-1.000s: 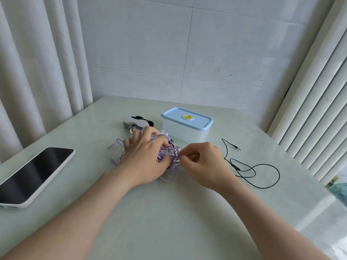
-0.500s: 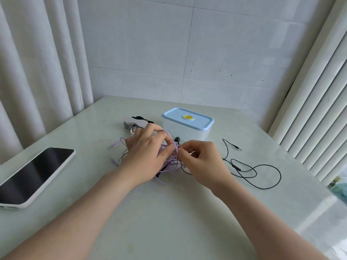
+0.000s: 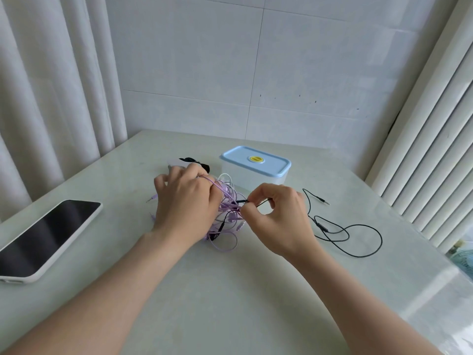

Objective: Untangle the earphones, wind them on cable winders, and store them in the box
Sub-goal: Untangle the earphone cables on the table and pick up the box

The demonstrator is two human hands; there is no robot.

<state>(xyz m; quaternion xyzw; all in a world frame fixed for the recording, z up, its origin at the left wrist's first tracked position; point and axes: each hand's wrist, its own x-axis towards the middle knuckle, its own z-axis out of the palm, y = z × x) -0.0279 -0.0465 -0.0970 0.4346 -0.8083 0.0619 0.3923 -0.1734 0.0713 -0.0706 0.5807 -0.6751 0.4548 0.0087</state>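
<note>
A knot of purple, white and black earphone cables [image 3: 227, 216] is lifted a little off the pale table. My left hand [image 3: 185, 204] grips the purple tangle, with strands running over its fingers. My right hand [image 3: 277, 216] pinches a thin black cable at the tangle's right side. That black earphone cable [image 3: 358, 239] trails right in loops on the table, its plug lying further back. A clear box with a light blue lid [image 3: 254, 165] stands shut behind the tangle. White and black cable winders [image 3: 190, 162] lie behind my left hand, partly hidden.
A phone in a white case [image 3: 46, 237] lies face up at the table's left edge. Curtains hang on the left, vertical blinds on the right, a tiled wall behind the table [image 3: 230, 290].
Both hands have risen off the table with the tangle. My right hand has drawn the black cable a little to the right, out of the purple knot.
</note>
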